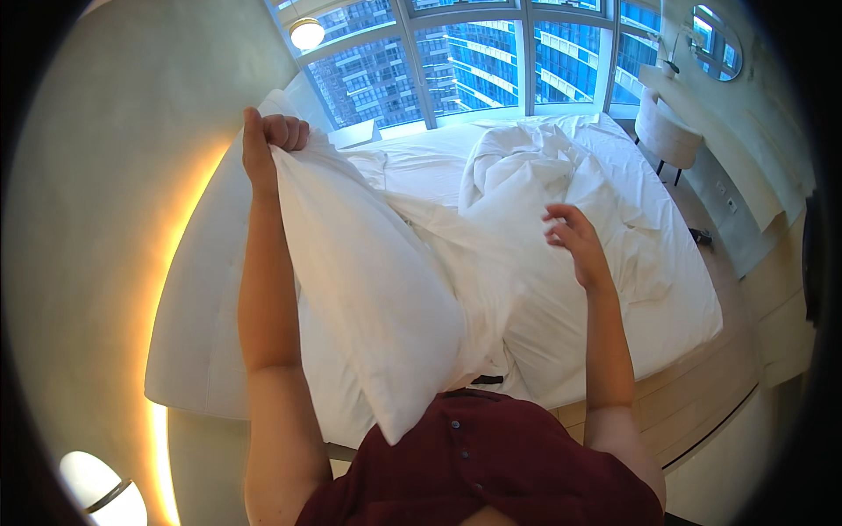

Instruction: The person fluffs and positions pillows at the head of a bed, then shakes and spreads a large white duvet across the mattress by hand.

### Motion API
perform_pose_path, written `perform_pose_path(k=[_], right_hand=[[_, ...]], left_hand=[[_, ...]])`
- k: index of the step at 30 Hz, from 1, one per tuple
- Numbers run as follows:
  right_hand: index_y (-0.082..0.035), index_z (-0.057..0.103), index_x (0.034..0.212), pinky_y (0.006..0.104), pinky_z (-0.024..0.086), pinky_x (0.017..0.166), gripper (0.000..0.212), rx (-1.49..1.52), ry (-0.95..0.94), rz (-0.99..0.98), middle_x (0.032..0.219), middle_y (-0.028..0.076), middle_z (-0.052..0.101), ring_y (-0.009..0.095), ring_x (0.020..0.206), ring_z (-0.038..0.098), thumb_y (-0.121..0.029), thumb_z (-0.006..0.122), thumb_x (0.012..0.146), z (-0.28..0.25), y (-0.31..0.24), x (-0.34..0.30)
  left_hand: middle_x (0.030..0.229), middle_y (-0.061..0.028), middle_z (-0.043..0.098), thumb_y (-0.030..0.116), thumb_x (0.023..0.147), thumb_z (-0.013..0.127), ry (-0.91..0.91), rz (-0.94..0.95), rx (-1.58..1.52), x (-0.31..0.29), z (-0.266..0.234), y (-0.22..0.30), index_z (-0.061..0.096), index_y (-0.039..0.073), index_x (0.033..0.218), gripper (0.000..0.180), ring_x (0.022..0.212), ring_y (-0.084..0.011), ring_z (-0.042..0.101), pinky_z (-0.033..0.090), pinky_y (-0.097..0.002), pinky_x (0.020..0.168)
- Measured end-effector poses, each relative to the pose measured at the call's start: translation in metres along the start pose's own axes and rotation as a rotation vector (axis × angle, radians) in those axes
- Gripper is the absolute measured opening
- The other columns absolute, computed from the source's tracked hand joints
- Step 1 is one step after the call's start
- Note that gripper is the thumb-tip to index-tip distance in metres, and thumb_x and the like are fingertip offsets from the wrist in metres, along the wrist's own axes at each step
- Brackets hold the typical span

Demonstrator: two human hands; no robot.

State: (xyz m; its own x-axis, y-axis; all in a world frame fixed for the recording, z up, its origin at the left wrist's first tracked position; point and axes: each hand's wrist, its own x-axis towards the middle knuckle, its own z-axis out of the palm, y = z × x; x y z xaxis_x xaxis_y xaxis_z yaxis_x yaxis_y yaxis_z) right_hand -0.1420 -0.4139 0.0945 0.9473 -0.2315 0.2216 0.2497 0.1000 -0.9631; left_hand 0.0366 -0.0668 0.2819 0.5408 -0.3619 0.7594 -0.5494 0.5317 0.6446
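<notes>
My left hand [274, 145] is raised near the headboard and closed on the upper corner of a white pillow [373, 280]. The pillow hangs down at a slant in front of my body, its lower corner near my shirt. Loose white cloth stretches from its far side toward the bedding. My right hand [574, 241] is held above the crumpled white duvet [535, 175], its fingers apart and slightly bent, with nothing in them. That duvet lies bunched on the bed's white sheet [688, 289].
A pale headboard [197, 324] stands on the left, lit from behind. Beyond the bed are tall windows [478, 61]. A white chair [667, 131] stands far right below a round mirror [715, 44]. One lamp [101, 491] is at the lower left, another lamp [306, 33] at the back.
</notes>
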Motion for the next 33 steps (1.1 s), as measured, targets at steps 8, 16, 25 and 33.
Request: perform_pose_path(k=[8,16,25,33], right_hand=[[-0.012,0.044,0.118,0.0439,0.036,0.089,0.045,-0.936,-0.145,-0.512,0.112,0.017,0.051,0.031,0.107,0.047,-0.019,0.053,0.075,0.211,0.027,0.096],[-0.006,0.062,0.089,0.0399,0.047,0.074,0.021,-1.327,-0.175,-0.008,0.092,0.016,0.063,0.030,0.086,0.060,-0.014,0.054,0.071,0.069,0.070,0.176],[-0.013,0.055,0.095,0.0392,0.043,0.063,0.029,-0.854,-0.466,-0.232,0.072,0.013,0.060,0.029,0.074,0.059,-0.010,0.058,0.066,0.149,0.040,0.039],[-0.007,0.043,0.120,0.0285,0.044,0.074,0.049,-0.170,-0.463,0.317,0.097,0.008,0.055,0.015,0.084,0.054,-0.004,0.058,0.073,0.033,0.148,-0.029]], left_hand=[[0.043,0.0011,0.019,0.030,0.093,0.016,-0.424,0.167,-0.231,-0.019,0.076,0.050,0.020,0.012,0.048,0.048,0.041,-0.0132,0.015,0.022,-0.0304,0.052],[0.042,0.0012,0.016,0.035,0.093,0.019,-0.013,0.159,0.086,-0.125,-0.015,0.107,0.015,0.013,0.049,0.049,0.042,-0.0127,0.014,0.024,-0.0290,0.054],[0.071,-0.0072,0.052,0.023,0.078,0.059,0.046,-0.779,1.327,-0.286,-0.107,0.013,0.049,0.001,0.076,0.024,0.062,-0.0176,0.045,0.037,-0.0299,0.056],[0.111,-0.0101,0.051,0.053,0.059,0.068,-0.766,-0.850,1.251,-0.346,0.073,-0.208,0.048,0.009,0.109,0.069,0.108,-0.0264,0.045,0.026,-0.0516,0.091]])
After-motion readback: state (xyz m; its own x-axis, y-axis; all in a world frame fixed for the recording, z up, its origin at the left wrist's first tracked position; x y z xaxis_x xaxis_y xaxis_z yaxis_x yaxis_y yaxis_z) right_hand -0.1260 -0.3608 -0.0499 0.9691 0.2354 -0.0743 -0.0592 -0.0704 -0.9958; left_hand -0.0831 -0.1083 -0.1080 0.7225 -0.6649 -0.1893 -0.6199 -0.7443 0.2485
